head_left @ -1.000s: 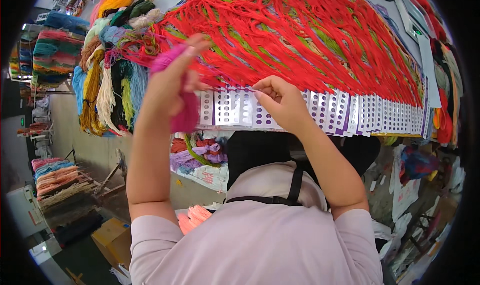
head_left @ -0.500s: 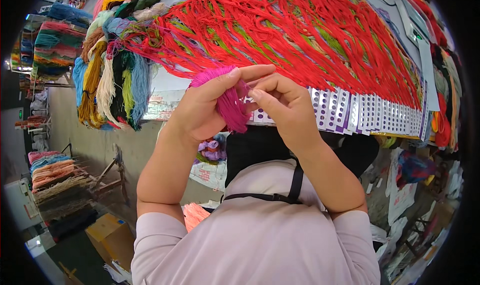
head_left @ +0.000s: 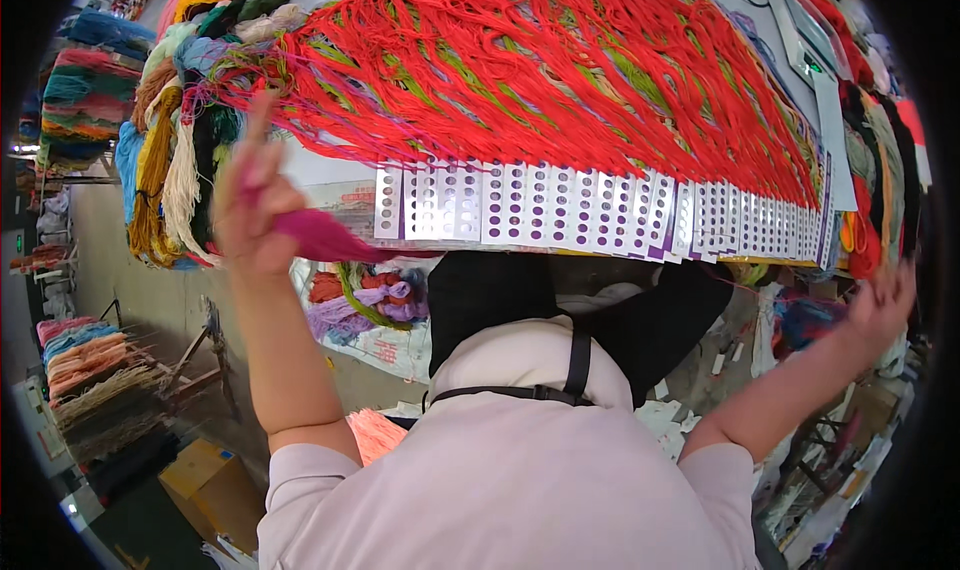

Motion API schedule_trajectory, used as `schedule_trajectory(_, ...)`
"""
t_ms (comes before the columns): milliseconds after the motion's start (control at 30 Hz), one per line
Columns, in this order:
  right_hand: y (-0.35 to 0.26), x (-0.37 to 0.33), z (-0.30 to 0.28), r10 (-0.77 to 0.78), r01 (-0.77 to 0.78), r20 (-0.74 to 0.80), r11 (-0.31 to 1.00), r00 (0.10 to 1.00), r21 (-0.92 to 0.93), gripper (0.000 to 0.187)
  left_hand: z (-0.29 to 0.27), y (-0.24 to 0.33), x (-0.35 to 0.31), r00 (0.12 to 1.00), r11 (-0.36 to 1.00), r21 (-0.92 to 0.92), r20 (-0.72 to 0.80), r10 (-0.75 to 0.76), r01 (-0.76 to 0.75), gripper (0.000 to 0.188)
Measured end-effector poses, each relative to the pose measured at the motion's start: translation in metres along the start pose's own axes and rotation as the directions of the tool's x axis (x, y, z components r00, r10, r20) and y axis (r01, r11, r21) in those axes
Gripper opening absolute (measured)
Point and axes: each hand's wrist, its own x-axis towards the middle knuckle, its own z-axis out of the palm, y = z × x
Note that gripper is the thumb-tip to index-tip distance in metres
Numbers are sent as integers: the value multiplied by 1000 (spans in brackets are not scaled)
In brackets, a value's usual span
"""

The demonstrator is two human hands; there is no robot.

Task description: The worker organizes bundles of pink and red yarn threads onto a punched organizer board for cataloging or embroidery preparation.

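A magenta skein of thread (head_left: 330, 238) is looped over my left hand (head_left: 255, 215), which is raised at the left by the table's front edge. Its loose part trails rightward past the edge. Far out to the right, my right hand (head_left: 882, 302) is smeared by motion, so whether a strand is pinched in it does not show. Across the table lie long red threads (head_left: 560, 80) mixed with green and purple ones. Their near ends meet a row of white cards with punched holes (head_left: 540, 205).
Several coloured hanks (head_left: 185, 185) hang over the table's left corner. A device with a small display (head_left: 808, 55) is at the back right. Below stand thread racks (head_left: 85, 360), a cardboard box (head_left: 215, 485) and a bag with purple and red yarn (head_left: 365, 305).
My hands were together at the magenta skein; now they are wide apart. The left has moved left with the skein, the right far to the right. The skein has stretched into a tail.
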Motion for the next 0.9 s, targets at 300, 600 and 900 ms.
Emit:
schedule_trajectory(300, 222, -201, 202, 512, -68, 740, 839, 436, -540, 17, 41, -137, 27, 858, 448, 734, -409, -309, 511, 36)
schedule_trajectory(600, 240, -207, 200, 504, -99, 751, 852, 427, -515, 23, 15, -172, 62, 791, 307, 737, -497, -356, 602, 12)
schedule_trajectory(900, 224, -204, 201, 512, 109, 771, 802, 378, -587, 23, 15, -157, 62, 990, 283, 955, -117, 75, 92, 6)
